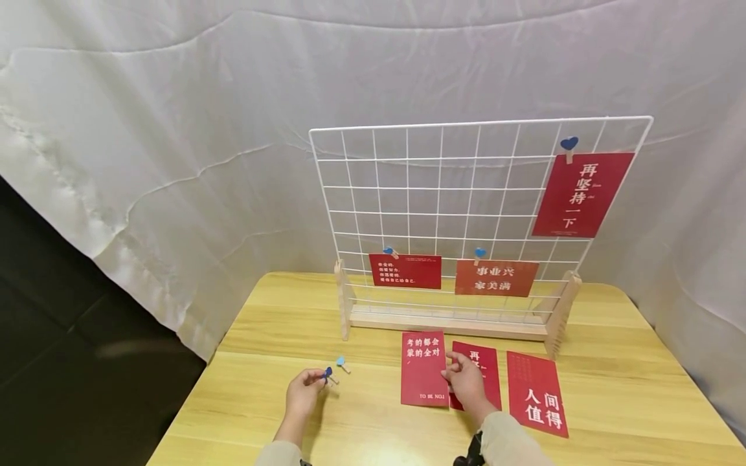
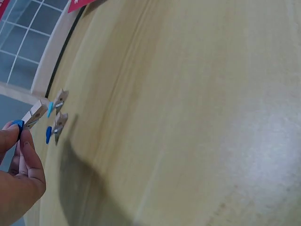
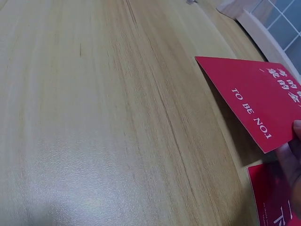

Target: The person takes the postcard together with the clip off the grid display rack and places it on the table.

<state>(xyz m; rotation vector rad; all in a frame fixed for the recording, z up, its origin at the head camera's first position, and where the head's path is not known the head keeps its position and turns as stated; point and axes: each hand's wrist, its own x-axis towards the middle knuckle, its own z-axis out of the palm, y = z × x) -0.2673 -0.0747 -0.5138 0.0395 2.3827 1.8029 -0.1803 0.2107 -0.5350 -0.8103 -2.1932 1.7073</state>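
Observation:
My left hand point(image 1: 303, 393) pinches a small wooden clothespin point(image 2: 35, 114) by its blue heart end, above the table. Just beyond it on the tabletop lie a clothespin with a light blue heart point(image 2: 59, 100) and one with a dark blue heart point(image 2: 57, 128). My right hand point(image 1: 468, 386) holds a red card point(image 1: 423, 372) by its right edge, between thumb and fingers. The card is lifted off the wood, with "TO BE NO.1" printed on it. Partly covered by that hand, a second red card point(image 1: 491, 382) lies on the table.
A white wire grid point(image 1: 408, 188) stands upright in a wooden base point(image 1: 449, 323) at the back. Heart clothespins hold a tall red card point(image 1: 585, 194) and two wide ones point(image 1: 406, 272) on it. Another red card point(image 1: 536, 385) lies at the right. White cloth point(image 1: 175, 162) hangs behind.

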